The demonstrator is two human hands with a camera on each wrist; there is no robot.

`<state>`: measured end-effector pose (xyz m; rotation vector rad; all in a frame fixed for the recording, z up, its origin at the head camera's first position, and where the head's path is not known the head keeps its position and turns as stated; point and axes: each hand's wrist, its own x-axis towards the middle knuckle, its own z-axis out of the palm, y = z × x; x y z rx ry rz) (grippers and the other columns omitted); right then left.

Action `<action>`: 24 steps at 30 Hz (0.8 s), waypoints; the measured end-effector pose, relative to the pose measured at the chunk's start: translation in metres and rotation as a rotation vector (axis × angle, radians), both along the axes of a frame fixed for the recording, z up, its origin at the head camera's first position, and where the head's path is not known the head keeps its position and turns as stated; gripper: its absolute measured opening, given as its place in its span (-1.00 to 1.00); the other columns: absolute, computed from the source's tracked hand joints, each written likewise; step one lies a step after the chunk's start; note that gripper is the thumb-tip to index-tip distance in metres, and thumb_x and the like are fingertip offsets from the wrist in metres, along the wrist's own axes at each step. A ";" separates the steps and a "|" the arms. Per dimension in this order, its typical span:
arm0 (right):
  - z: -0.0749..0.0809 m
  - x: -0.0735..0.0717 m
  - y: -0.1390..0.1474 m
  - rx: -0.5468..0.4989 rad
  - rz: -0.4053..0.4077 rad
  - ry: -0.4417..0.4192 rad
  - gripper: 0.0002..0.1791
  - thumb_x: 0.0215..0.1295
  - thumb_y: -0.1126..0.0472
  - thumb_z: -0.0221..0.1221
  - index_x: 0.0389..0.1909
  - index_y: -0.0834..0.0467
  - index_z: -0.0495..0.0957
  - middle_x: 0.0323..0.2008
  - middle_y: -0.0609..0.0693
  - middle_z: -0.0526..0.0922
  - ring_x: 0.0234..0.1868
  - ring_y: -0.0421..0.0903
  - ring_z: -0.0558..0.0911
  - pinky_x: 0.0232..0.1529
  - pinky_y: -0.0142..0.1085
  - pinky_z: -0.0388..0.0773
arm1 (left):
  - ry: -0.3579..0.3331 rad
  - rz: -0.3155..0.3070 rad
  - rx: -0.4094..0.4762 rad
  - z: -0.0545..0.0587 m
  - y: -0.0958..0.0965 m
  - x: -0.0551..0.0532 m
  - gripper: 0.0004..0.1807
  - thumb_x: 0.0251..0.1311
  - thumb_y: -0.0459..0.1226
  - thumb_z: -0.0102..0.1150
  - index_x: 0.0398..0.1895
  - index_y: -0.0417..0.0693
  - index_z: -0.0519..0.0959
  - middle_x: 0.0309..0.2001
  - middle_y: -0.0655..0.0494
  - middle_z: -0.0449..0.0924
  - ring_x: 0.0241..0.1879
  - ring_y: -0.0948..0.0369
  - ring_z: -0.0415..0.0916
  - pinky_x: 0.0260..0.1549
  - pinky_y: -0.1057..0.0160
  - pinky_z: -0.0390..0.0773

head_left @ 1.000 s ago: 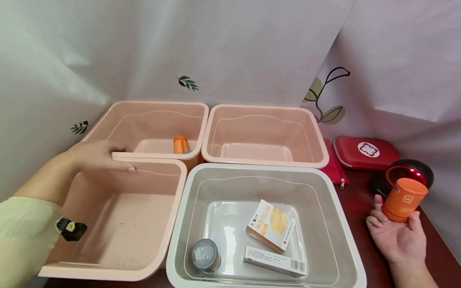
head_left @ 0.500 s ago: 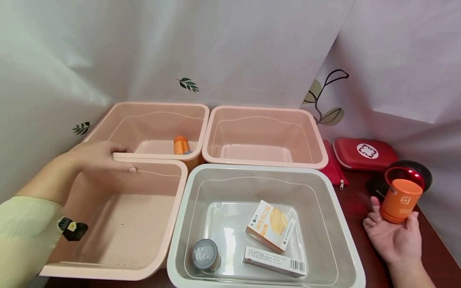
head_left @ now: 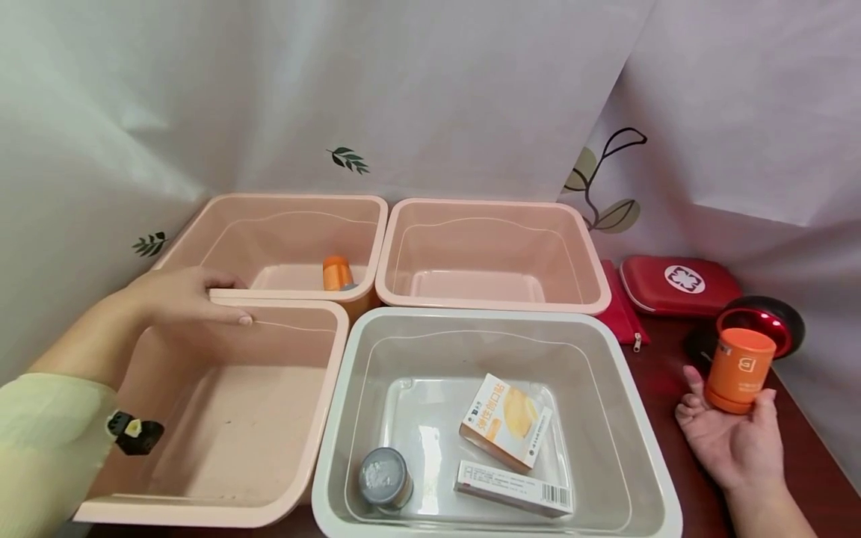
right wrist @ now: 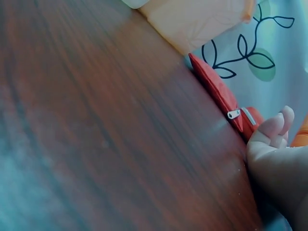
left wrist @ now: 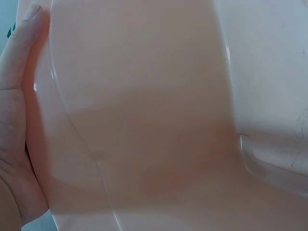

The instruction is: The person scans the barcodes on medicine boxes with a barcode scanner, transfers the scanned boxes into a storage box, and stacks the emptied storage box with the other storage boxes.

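Note:
My right hand [head_left: 733, 441] holds an orange canister [head_left: 738, 371] nearly upright, palm up, with the thumb on its right side. The canister is in front of a round black device [head_left: 792, 329] with glowing red lights inside. In the right wrist view, only a sliver of the orange canister [right wrist: 302, 134] shows past the right hand [right wrist: 276, 149]. My left hand [head_left: 181, 295] grips the edge where the front-left pink bin [head_left: 323, 418] meets the back-left pink bin [head_left: 289, 196]. The left wrist view has the left hand's thumb [left wrist: 21, 53] along the front bin's wall; the other fingers are hidden.
A grey bin [head_left: 646, 448] contains a bandage box [head_left: 504, 420], a slim white box [head_left: 513, 489] and a grey-lidded jar [head_left: 385, 478]. Another orange canister [head_left: 336, 273] lies in the back-left bin. Beyond the back-right pink bin [head_left: 494, 306] are a red pouch [head_left: 622, 306] and a red first-aid case [head_left: 679, 286].
The orange canister has shifted a little left with my right hand, turned slightly and become more upright. My left hand stays on the bin edge.

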<state>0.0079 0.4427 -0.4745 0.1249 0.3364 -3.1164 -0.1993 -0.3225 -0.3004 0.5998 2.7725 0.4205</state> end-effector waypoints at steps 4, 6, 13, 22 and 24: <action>0.004 0.002 -0.004 0.017 -0.019 -0.039 -0.40 0.56 -0.39 -0.03 0.41 -0.14 0.40 0.27 0.21 0.59 -0.04 0.13 0.53 0.05 0.01 0.48 | 0.001 -0.003 0.003 0.000 0.000 0.000 -0.40 0.19 0.13 0.53 0.13 -0.06 0.70 -0.12 0.18 0.72 -0.14 0.15 0.59 -0.09 -0.02 0.55; 0.005 0.002 -0.007 0.012 -0.019 -0.044 -0.38 0.56 -0.40 -0.04 0.40 -0.12 0.40 0.25 0.22 0.60 -0.06 0.14 0.54 0.04 0.01 0.48 | -0.002 -0.006 0.008 0.000 0.000 0.000 -0.39 0.19 0.12 0.53 0.14 -0.08 0.70 -0.11 0.17 0.72 -0.13 0.15 0.59 -0.09 -0.02 0.55; 0.005 0.003 -0.008 -0.010 -0.043 -0.115 -0.30 0.55 -0.46 -0.12 0.29 0.02 0.44 0.06 0.21 0.59 -0.13 0.13 0.49 -0.03 -0.02 0.45 | 0.009 -0.015 -0.011 0.000 -0.001 0.000 -0.35 0.19 0.11 0.53 0.17 -0.14 0.69 -0.06 0.13 0.73 -0.10 0.14 0.61 -0.07 -0.05 0.56; 0.015 0.000 -0.009 0.061 -0.076 -0.204 -0.40 0.58 -0.39 -0.08 0.20 0.03 0.43 -0.07 0.19 0.55 -0.20 0.11 0.45 -0.09 -0.08 0.44 | 0.003 0.003 -0.009 0.000 -0.003 0.005 -0.33 0.18 0.09 0.54 0.19 -0.18 0.68 -0.07 0.11 0.73 -0.11 0.14 0.60 -0.08 -0.04 0.57; 0.024 -0.001 -0.008 0.116 -0.095 -0.213 -0.47 0.62 -0.33 -0.05 0.18 0.03 0.44 -0.09 0.20 0.56 -0.23 0.11 0.45 -0.12 -0.08 0.46 | 0.006 0.003 -0.014 0.000 -0.003 0.005 -0.30 0.18 0.11 0.53 0.20 -0.20 0.67 -0.06 0.10 0.74 -0.11 0.14 0.60 -0.08 -0.05 0.57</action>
